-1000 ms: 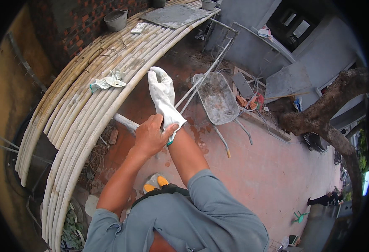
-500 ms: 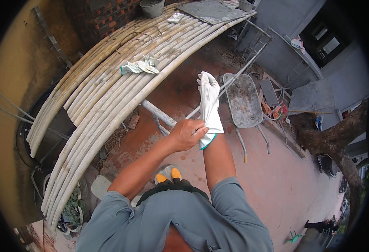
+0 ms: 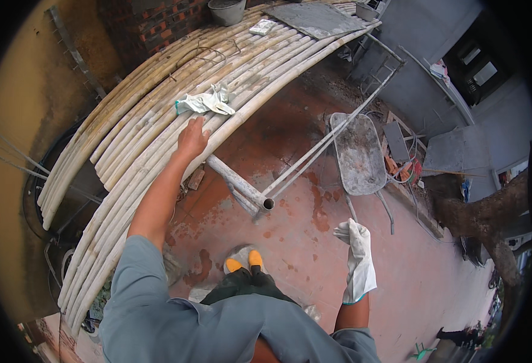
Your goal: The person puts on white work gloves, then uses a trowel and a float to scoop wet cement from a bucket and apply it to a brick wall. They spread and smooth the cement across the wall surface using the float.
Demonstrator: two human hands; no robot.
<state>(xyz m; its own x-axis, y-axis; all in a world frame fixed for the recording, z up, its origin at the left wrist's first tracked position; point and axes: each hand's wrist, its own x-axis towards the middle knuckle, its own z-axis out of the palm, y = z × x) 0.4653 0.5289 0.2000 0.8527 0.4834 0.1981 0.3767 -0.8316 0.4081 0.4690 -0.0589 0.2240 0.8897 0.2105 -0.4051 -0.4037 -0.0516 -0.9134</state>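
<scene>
My bare left hand [image 3: 192, 139] reaches over the pale poles, holding nothing, its fingers partly extended and slightly apart. Just beyond its fingertips a white work glove [image 3: 208, 101] with a green cuff edge lies crumpled on the poles; I cannot tell whether the fingers touch it. On my right hand [image 3: 358, 257] is another white glove, its green-edged cuff around the wrist. That hand is raised over the reddish floor at the right, fingers loosely bent and with nothing in them. The long bamboo-like poles [image 3: 157, 160] lie side by side in a raised, curving row.
A grey wheelbarrow [image 3: 359, 154] stands ahead on the right, beside bricks and boards. Below the poles, a metal pipe [image 3: 238, 181] juts toward me with its end open. A bucket [image 3: 227, 11] and a flat grey board [image 3: 314, 19] rest at the far end. At right stands a tree trunk [image 3: 480, 196].
My left hand has let go of the right glove's cuff and moved forward and left to the loose glove. The gloved right hand has dropped back and to the right.
</scene>
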